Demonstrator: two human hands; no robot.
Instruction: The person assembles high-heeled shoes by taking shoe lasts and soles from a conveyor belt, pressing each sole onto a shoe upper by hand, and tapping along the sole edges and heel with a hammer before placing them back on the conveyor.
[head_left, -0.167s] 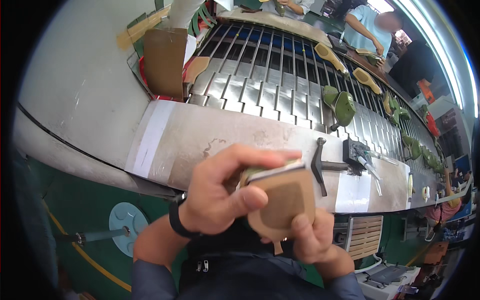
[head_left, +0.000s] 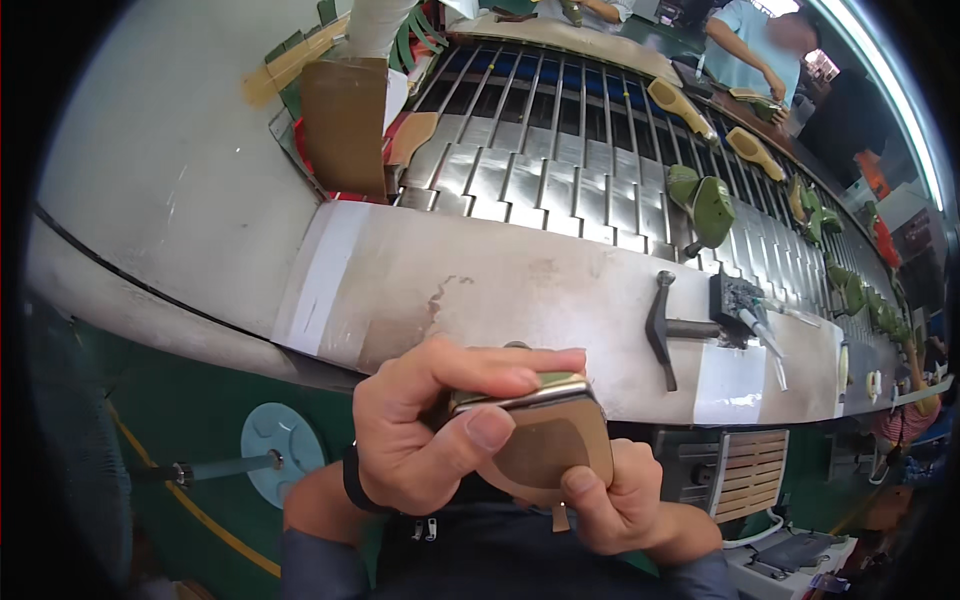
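Close in front of me, both hands hold a shoe piece (head_left: 545,450) with a tan underside, a darker brown oval patch and a dark front edge. A bit of green, like the green shoe lasts (head_left: 712,212) on the conveyor, shows at its top. My left hand (head_left: 425,415) wraps it from the left, fingers over the top and thumb on the front edge. My right hand (head_left: 615,495) pinches its lower right edge with thumb and fingers. A small tan tab (head_left: 560,517) hangs below. The far side of the piece is hidden.
On the bench (head_left: 500,270) lie a hammer (head_left: 663,330) and a black holder (head_left: 733,305) with brush-like tools. Behind runs a metal slat conveyor (head_left: 520,190) carrying tan pieces (head_left: 755,152). A brown cardboard box (head_left: 345,128) stands left. A co-worker (head_left: 755,50) works across; a blue stool (head_left: 280,455) stands below left.
Both hands have lowered slightly with the shoe piece, which has tipped so more of its front edge shows. The bench scene has shifted right in view.
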